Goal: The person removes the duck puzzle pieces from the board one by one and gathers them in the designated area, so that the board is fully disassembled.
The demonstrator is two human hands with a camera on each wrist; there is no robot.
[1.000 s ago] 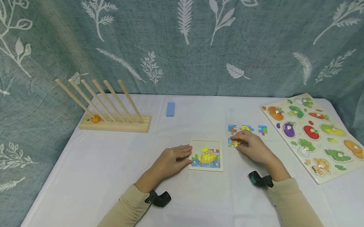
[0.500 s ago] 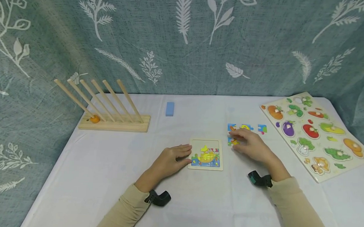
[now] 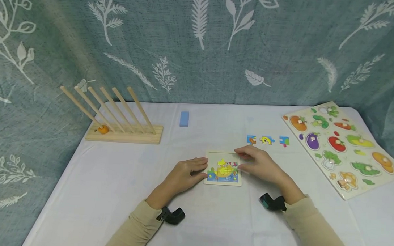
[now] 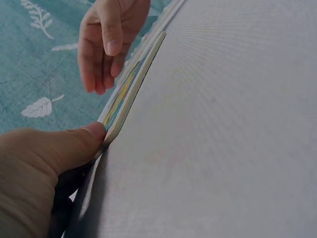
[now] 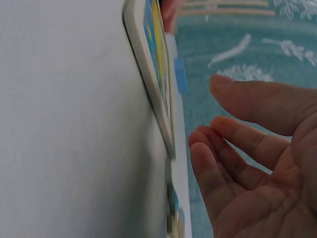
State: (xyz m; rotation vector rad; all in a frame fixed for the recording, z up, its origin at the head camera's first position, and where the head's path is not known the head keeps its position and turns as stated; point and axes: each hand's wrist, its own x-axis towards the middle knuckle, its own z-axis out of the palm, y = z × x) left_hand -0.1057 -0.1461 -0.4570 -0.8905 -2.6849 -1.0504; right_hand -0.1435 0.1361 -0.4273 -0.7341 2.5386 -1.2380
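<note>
A small square jigsaw puzzle board (image 3: 222, 183) lies on the white tabletop, its lower part filled with a yellow and blue picture. My left hand (image 3: 183, 174) rests against the board's left edge, thumb and fingertips apart; the left wrist view shows the thumb (image 4: 81, 144) touching a corner. At the board's right side my right hand (image 3: 262, 164) hovers, thumb and fingers apart with nothing between them. Behind it lie several loose jigsaw pieces, among them a yellow one with an eye (image 3: 266, 140) and a blue-green one (image 3: 284, 141). The lower loose piece's former spot is covered by the right hand.
A wooden stand with upright rods (image 3: 128, 137) and an orange bead (image 3: 103, 129) stands at the left. A blue block (image 3: 184, 119) lies near the back edge. At the right lies a vegetable peg puzzle (image 3: 339, 142). A patterned curtain (image 3: 218, 73) hangs behind.
My right hand has moved left and slightly down, from the loose pieces to the board's right edge. The lower loose piece is out of sight. The left hand has stayed at the board.
</note>
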